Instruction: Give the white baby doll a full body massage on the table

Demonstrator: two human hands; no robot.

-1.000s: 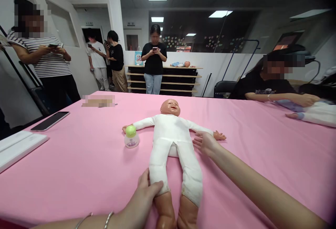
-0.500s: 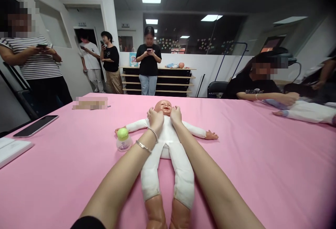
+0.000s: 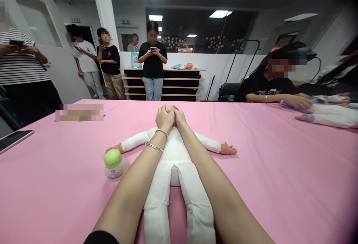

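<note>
A baby doll [image 3: 175, 147] with a white cloth body lies on its back on the pink-covered table, arms stretched out sideways and legs toward me. My left hand [image 3: 165, 118] rests over one side of the doll's face, fingers laid toward the forehead. Against the other side lies my right hand [image 3: 179, 116], its fingers also reaching up over the face. Between them they hide most of the doll's head [image 3: 169, 108]. A small clear bottle with a green cap [image 3: 113, 159] stands left of my left forearm, close to the doll's hand.
A phone [image 3: 16, 139] lies at the table's left edge, near a blurred tan item [image 3: 79, 113]. At the right a seated person [image 3: 272, 84] handles another doll [image 3: 332, 115]. Several people stand behind the table, before a shelf unit [image 3: 179, 84].
Both hands have moved from the sides of the doll's chin up onto its face, now covering it, and their fingers have uncurled. The view has shifted, bringing bottle and doll closer.
</note>
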